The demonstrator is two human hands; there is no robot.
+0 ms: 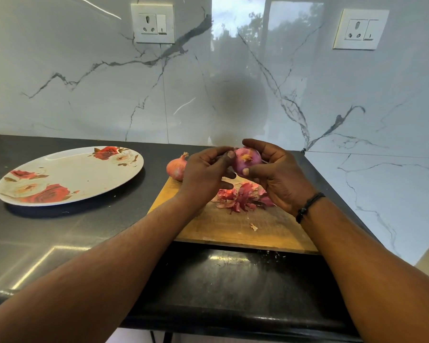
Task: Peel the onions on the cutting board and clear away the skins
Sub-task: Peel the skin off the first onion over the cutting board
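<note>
Item: onion in hand (247, 160). Purple, mostly bare, a tan patch of skin left on the face turned to the onlooker. It is held in the air above the far half of the cutting board (233, 226), between both hands.

Item: right hand (279, 179). Fingers wrapped round the onion's far and right side, thumb pressed on its lower front. This hand carries the weight. Wrist bent inward, forearm rising from the desk's near right; a dark cord sits on the wrist.

Item: left hand (206, 174). Fingers curled, thumb tip touching the onion's left flank; whether it pinches a shred of skin there I cannot tell. Forearm crosses from the near left edge.

Governing relation: the onion lies directly right of the left fingers, touching them. Its root-to-tip axis appears to run roughly toward the onlooker, though that end is not clearly readable. The left hand looks best placed to strip the remaining patch while the right turns the bulb.

Item: unpeeled onion (176, 168). Sits at the board's far left corner, papery skin and dry tip intact, just beside the left hand.

Item: skins (243, 198). Loose red heap on the board beneath the hands; one stray scrap (253, 227) nearer the front edge.

Item: plate (67, 175). Floral, on the desk's left side, well apart from the board.

Status, judged: one onion nearly done, one untouched, skins not yet cleared.
</note>
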